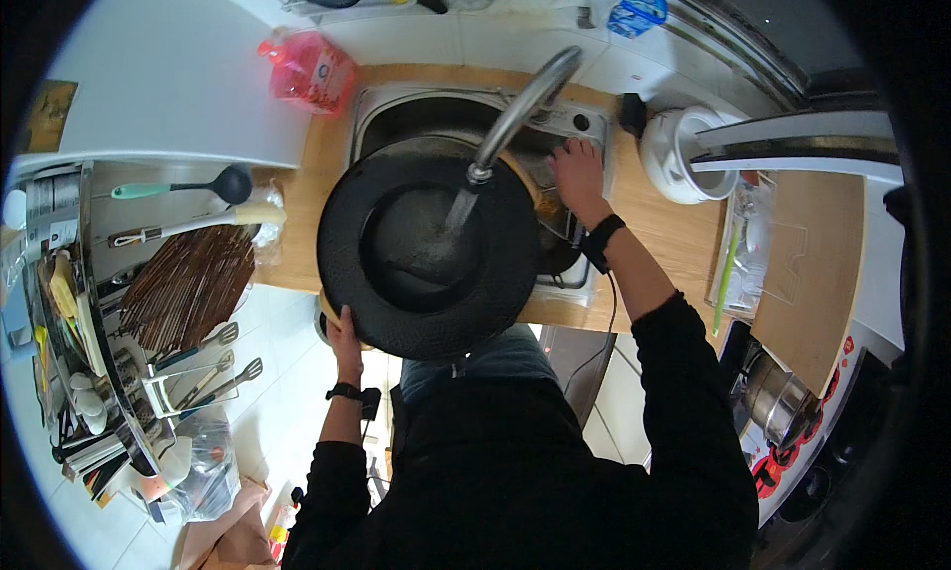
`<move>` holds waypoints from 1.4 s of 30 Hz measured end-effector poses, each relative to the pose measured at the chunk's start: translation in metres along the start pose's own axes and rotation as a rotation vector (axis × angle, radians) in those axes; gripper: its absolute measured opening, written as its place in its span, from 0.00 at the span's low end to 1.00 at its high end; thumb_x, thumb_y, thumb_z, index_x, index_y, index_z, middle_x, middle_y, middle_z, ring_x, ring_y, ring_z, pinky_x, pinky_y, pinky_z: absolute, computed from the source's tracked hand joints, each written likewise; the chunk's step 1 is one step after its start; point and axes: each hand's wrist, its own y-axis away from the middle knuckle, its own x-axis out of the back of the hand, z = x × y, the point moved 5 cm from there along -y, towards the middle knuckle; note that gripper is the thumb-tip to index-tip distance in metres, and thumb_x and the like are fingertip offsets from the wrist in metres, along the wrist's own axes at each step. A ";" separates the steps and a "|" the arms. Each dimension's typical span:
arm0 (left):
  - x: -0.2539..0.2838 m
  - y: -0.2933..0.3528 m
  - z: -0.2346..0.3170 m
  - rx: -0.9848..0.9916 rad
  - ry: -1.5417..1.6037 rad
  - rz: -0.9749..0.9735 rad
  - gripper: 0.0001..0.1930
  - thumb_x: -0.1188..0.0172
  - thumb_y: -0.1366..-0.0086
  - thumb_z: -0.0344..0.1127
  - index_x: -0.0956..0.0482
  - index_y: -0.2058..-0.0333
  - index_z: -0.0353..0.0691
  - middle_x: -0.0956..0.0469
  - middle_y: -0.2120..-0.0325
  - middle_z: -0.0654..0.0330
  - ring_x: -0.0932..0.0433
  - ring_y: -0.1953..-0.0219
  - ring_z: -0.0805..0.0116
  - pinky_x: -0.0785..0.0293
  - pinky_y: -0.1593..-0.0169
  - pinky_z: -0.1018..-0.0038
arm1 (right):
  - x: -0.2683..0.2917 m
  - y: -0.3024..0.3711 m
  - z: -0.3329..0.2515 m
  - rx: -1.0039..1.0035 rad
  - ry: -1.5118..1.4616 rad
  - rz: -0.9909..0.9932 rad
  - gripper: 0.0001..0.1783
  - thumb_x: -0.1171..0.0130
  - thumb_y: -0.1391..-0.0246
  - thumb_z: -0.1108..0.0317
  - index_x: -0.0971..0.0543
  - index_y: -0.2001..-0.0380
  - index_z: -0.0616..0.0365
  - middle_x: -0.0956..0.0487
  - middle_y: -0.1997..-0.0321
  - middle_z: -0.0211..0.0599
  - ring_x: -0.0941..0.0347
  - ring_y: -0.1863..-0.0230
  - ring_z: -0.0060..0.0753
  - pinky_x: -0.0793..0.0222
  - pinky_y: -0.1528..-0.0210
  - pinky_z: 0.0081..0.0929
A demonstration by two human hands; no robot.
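Observation:
A large black wok [428, 253] sits over the steel sink [396, 109], with water running into it from the curved metal faucet [520, 109]. My left hand [345, 340] grips the wok at its near edge, where a wooden handle peeks out. My right hand [577, 177] reaches past the wok's right rim to the sink's right side, fingers bent down near the tap base; what it touches is hidden. Both wrists wear black bands.
A pink bag of liquid [309, 70] lies at the back left of the wooden counter [674, 228]. A white pot [679, 154] stands to the right. A rack at left holds chopsticks [188, 285], a ladle [188, 187] and spatulas [213, 372]. A steel pot [778, 397] is at lower right.

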 end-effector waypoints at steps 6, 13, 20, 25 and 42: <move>-0.008 -0.012 0.015 0.000 0.070 -0.118 0.27 0.43 0.23 0.46 0.33 0.37 0.31 0.25 0.42 0.54 0.25 0.43 0.65 0.29 0.38 0.70 | -0.045 -0.003 -0.047 -0.398 -1.320 -0.439 0.39 0.55 0.27 0.37 0.22 0.47 0.70 0.18 0.49 0.48 0.23 0.48 0.40 0.30 0.42 0.34; 0.008 -0.068 0.040 0.093 -0.167 -0.004 0.29 0.39 0.26 0.52 0.31 0.41 0.31 0.25 0.45 0.51 0.26 0.45 0.64 0.29 0.40 0.70 | -0.011 0.057 -0.051 -0.507 -1.236 -0.404 0.38 0.50 0.28 0.44 0.38 0.28 0.60 0.27 0.33 0.48 0.30 0.36 0.41 0.38 0.32 0.33; -0.009 -0.165 0.136 0.173 -0.389 -0.393 0.27 0.54 0.21 0.53 0.29 0.37 0.37 0.20 0.49 0.56 0.21 0.50 0.68 0.23 0.49 0.70 | 0.003 0.121 -0.075 -0.800 -1.510 -0.401 0.41 0.41 0.36 0.65 0.42 0.22 0.49 0.31 0.27 0.43 0.32 0.33 0.35 0.38 0.32 0.25; -0.048 -0.196 0.179 0.399 -0.524 -0.486 0.22 0.57 0.20 0.47 0.22 0.42 0.39 0.17 0.63 0.64 0.23 0.71 0.76 0.31 0.75 0.76 | 0.012 0.153 -0.086 -1.090 -1.615 -0.520 0.44 0.43 0.40 0.61 0.43 0.22 0.52 0.21 0.46 0.43 0.26 0.55 0.33 0.28 0.55 0.34; -0.200 -0.135 0.413 0.261 -0.301 -0.510 0.12 0.41 0.27 0.34 0.20 0.49 0.37 0.14 0.60 0.60 0.15 0.66 0.72 0.17 0.70 0.84 | -0.077 0.197 -0.196 -0.667 -2.247 -0.260 0.15 0.42 0.36 0.49 0.20 0.54 0.44 0.27 0.65 0.29 0.31 0.70 0.23 0.36 0.72 0.22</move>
